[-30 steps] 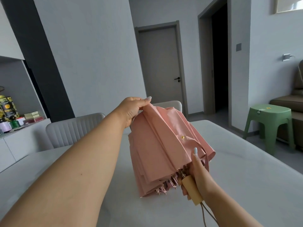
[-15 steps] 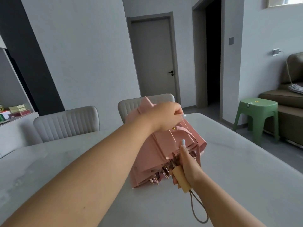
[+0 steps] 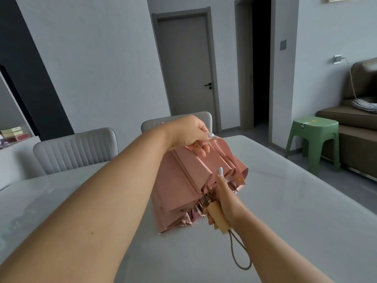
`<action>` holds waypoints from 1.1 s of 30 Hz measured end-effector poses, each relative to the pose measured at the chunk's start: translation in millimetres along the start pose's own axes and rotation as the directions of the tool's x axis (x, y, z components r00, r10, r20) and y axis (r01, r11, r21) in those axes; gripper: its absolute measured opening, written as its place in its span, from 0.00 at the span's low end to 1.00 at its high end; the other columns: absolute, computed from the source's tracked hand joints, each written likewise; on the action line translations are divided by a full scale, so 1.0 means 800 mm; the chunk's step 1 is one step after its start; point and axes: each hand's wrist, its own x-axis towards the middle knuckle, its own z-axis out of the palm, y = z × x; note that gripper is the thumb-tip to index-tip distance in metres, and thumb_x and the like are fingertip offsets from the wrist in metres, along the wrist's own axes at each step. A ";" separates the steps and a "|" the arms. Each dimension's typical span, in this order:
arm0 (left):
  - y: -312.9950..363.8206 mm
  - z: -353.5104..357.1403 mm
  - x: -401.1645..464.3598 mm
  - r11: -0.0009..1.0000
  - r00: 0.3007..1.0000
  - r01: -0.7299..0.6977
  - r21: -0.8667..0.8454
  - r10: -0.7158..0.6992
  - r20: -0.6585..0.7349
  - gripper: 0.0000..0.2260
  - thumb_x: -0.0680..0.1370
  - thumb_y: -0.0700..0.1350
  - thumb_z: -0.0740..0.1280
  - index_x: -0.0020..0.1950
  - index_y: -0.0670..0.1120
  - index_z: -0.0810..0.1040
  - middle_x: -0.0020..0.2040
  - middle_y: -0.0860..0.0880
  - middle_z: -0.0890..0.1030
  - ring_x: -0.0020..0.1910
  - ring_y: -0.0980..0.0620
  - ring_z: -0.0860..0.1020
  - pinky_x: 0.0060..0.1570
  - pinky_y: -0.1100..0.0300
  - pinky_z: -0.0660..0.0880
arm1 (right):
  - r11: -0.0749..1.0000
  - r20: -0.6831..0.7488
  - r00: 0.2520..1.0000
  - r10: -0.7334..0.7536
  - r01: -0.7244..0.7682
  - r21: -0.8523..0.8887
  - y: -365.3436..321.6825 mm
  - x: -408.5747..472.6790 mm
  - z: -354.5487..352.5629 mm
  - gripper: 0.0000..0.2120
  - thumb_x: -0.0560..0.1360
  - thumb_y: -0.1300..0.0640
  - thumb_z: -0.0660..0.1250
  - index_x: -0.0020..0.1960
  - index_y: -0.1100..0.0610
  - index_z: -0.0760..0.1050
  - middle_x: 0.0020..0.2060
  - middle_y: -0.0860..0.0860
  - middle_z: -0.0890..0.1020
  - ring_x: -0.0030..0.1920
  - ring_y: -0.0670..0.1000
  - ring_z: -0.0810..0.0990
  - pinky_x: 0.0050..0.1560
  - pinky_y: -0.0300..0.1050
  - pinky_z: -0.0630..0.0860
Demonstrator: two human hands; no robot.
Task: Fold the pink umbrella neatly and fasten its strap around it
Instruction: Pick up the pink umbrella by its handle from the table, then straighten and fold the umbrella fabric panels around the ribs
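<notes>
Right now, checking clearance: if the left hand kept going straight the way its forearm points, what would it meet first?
Probably the grey chair behind the table; depth is unclear. The left hand grips the pink umbrella.

Obs, colours only: umbrella [image 3: 189,180] canopy plain salmon pink, no print; handle [image 3: 218,218] pale wood-tan w/ grey-brown cord loop [image 3: 240,254]. Tabletop [image 3: 295,211] pale grey, faint marbling. Chairs [image 3: 75,150] lt grey, vertical ribbing. Stool [image 3: 314,137] sage green, small yellow mark on top. Door [image 3: 185,66] mid grey, black lever. Sofa [image 3: 357,119] brown; cushion on it navy/white stripes, I think.
</notes>
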 end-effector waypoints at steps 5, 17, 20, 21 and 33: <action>-0.018 -0.017 -0.019 0.967 0.990 -0.104 -0.231 0.079 -0.112 0.05 0.79 0.40 0.68 0.45 0.41 0.77 0.31 0.47 0.80 0.29 0.50 0.78 0.34 0.61 0.77 | 0.998 0.023 1.000 0.008 -0.009 0.063 -0.009 -0.007 0.000 0.43 0.57 0.19 0.45 0.50 0.50 0.76 0.27 0.56 0.79 0.27 0.56 0.76 0.36 0.49 0.75; -0.044 -0.043 -0.062 0.818 0.986 -0.164 -0.551 0.125 -0.109 0.17 0.69 0.40 0.70 0.57 0.39 0.76 0.35 0.45 0.82 0.34 0.50 0.78 0.37 0.62 0.77 | 0.998 0.043 0.998 0.050 -0.051 0.042 0.001 0.000 -0.003 0.52 0.51 0.16 0.48 0.49 0.59 0.76 0.29 0.58 0.79 0.28 0.57 0.76 0.34 0.48 0.75; -0.044 -0.049 -0.071 0.849 0.987 -0.163 -0.503 0.132 -0.097 0.17 0.70 0.41 0.70 0.58 0.40 0.77 0.35 0.47 0.83 0.35 0.51 0.79 0.37 0.63 0.77 | 0.996 0.052 0.996 0.072 -0.074 0.048 0.001 0.000 -0.004 0.50 0.53 0.17 0.47 0.44 0.60 0.75 0.29 0.59 0.78 0.27 0.56 0.75 0.34 0.47 0.73; -0.042 -0.051 -0.075 0.860 0.987 -0.159 -0.484 0.131 -0.092 0.16 0.70 0.42 0.70 0.57 0.40 0.78 0.35 0.48 0.82 0.34 0.52 0.79 0.36 0.63 0.77 | 0.996 0.050 0.996 0.073 -0.076 0.048 -0.001 -0.002 -0.004 0.48 0.55 0.17 0.46 0.42 0.60 0.75 0.30 0.59 0.78 0.27 0.56 0.74 0.33 0.46 0.73; -0.079 -0.033 -0.092 0.930 0.932 0.360 0.072 -0.355 -0.072 0.15 0.82 0.52 0.63 0.47 0.41 0.77 0.38 0.43 0.84 0.30 0.50 0.76 0.37 0.60 0.74 | 0.996 0.007 0.996 0.084 -0.084 0.017 -0.007 -0.012 0.002 0.46 0.59 0.21 0.45 0.47 0.60 0.74 0.29 0.57 0.79 0.28 0.56 0.76 0.31 0.44 0.74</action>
